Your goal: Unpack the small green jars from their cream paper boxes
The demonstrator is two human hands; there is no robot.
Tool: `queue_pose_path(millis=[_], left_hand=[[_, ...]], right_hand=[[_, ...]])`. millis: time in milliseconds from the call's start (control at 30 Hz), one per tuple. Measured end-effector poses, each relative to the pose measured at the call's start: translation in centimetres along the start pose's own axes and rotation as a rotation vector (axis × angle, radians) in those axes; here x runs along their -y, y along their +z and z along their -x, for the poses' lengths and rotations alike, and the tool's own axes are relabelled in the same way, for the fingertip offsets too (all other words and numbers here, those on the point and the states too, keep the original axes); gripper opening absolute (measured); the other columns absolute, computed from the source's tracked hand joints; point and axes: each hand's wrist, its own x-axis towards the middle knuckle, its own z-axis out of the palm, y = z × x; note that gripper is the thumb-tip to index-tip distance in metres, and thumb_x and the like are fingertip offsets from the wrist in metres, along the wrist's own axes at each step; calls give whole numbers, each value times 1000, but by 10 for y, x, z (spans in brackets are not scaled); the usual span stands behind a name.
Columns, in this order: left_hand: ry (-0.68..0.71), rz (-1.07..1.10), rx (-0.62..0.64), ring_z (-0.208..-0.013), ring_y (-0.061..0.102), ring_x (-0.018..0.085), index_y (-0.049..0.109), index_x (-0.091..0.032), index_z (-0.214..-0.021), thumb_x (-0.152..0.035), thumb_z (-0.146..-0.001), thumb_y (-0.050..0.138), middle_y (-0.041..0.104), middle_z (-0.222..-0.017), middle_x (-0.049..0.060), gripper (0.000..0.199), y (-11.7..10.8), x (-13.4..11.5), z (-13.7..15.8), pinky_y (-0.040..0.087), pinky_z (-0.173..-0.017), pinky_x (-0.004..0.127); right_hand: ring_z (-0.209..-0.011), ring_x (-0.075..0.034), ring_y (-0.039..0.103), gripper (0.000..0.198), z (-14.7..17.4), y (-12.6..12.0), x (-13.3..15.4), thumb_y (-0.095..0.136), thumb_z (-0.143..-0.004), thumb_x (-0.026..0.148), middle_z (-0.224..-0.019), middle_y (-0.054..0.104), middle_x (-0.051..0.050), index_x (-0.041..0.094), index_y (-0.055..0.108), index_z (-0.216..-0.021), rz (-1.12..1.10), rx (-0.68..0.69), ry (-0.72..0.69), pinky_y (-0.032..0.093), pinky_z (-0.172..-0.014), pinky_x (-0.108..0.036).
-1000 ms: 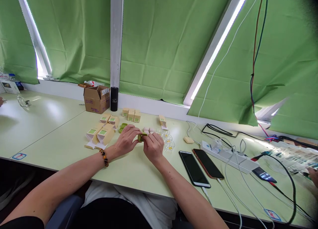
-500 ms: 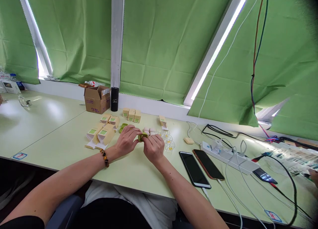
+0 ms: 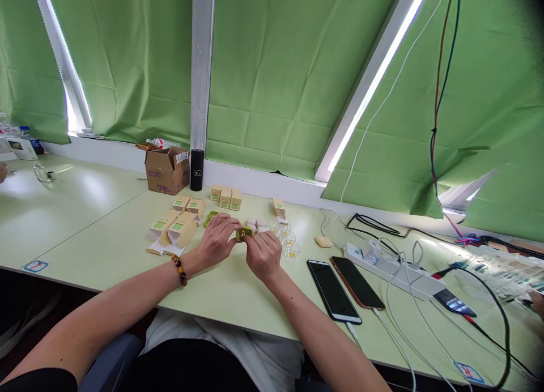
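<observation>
Between my two hands, just above the table, is a small green cup-shaped piece with a hollow middle. My left hand pinches its left side between thumb and fingers. On the right side, my right hand grips it with the fingers curled. Behind my left hand lie more green pieces, partly hidden. Pale pink rounded pieces sit just beyond my hands. Several clear plastic pieces with yellow centres stand right of my right hand.
Opened small cartons lie left of my hands; closed ones stand behind. A cardboard box and black tumbler are at the back. Two phones, a power strip and loose cables occupy the right. A hand shows far left.
The green piece has tilted slightly so its hollow shows more. Both my hands stay almost in place, still on it. Another person's hand has appeared at the far left edge.
</observation>
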Motion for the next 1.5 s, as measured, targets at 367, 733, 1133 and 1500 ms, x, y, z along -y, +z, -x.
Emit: queue_pose_path(millis=[367, 733, 1133, 1500], left_hand=[[-10, -5, -4, -114, 63, 29, 67, -22, -117, -9, -88, 70, 74, -114, 9, 32, -1, 0, 0, 52, -100, 49], [-17, -31, 15, -113, 63, 28, 66, -22, -118, -7, -90, 65, 74, -115, 9, 32, 0, 2, -1, 52, -99, 50], [-243, -31, -84, -114, 59, 29, 66, -21, -118, -10, -84, 75, 73, -114, 8, 37, -4, 26, -4, 50, -101, 50], [-420, 29, -172, -111, 62, 28, 65, -23, -126, -31, -91, 75, 73, -115, 8, 37, 2, 31, -4, 54, -95, 46]], right_hand=[[-59, -15, 45, 25, -1, -2, 1, 56, -97, 5, -59, 55, 0, 19, 67, -79, -9, 3, -17, 27, -65, -35], [-59, -15, 43, 25, 0, -2, 2, 55, -98, 7, -59, 53, 0, 19, 68, -79, -11, 3, -18, 27, -64, -36], [-59, -15, 44, 18, -1, -10, 11, 60, -98, 11, -59, 51, 1, 19, 71, -86, -56, -2, -24, 28, -64, -35], [-70, -18, 50, 22, 14, 15, -11, 61, -98, 14, -65, 59, -1, 21, 69, -79, -112, 136, 146, 33, -71, -34]])
